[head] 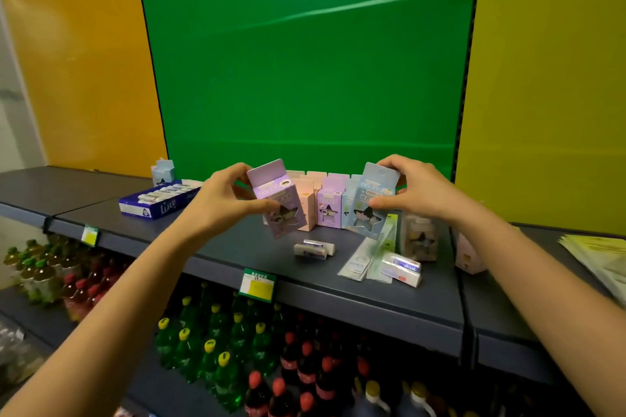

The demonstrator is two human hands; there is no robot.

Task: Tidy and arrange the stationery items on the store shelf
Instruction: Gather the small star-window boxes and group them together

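Two small card boxes are held above the shelf [210, 247], one per hand. The left hand [222, 201] grips the purple box [277, 203], which is tilted, with the thumb across the front face and the fingers curled behind the top. The right hand [415, 189] grips the blue box [372, 205] the same way: thumb on the front, fingers over the hang tab. Neither hand is open or holding anything else.

Handling, as a guess: both are light, thin printed card that is easy to dent. The star-shaped window on the front is a weak spot and the hang tab is flimsy. Better to hold them by the side walls or the base, with little squeeze. The print looks matte, so they are probably not slippery.

Between and just behind the two grips stands a row of boxes [327, 210] in pink, purple and blue. Below the grips, loose erasers [313, 249] lie on the shelf. Below the right grip are flat packets [367, 259] and a white packet [401, 271].

Writing: the blue tray [159, 205] left of the left grip shows white script, maybe "live", not certain. The print on the held boxes is too blurred to read. The price tag [257, 286] on the shelf edge is green and yellow, its text unreadable.
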